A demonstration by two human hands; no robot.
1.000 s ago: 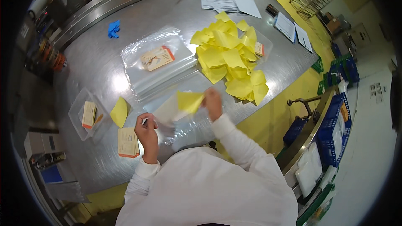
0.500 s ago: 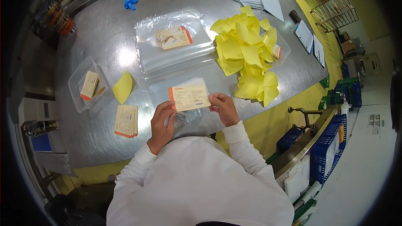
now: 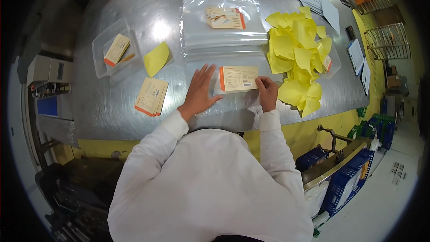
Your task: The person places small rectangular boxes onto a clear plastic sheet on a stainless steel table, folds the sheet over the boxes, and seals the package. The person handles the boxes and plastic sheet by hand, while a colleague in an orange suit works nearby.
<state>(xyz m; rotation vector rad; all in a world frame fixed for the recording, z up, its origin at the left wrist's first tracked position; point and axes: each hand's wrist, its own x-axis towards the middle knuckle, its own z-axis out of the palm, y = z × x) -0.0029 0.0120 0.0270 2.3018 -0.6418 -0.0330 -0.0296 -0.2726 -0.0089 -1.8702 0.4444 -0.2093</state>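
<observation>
While the right hand (image 3: 268, 95) pinches the right edge of the orange-ended card (image 3: 238, 79) near the frame's centre, apparently to steady it, the left hand (image 3: 197, 95) has fingers spread just left, and yellow sheets (image 3: 295, 47) heaped right of centre seem placed for easy reach.

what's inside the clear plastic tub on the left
The clear rectangular plastic tub holds stacked cream cards with an orange end and, beside them, a narrow orange-brown strip; the faces below the topmost are covered.
</observation>
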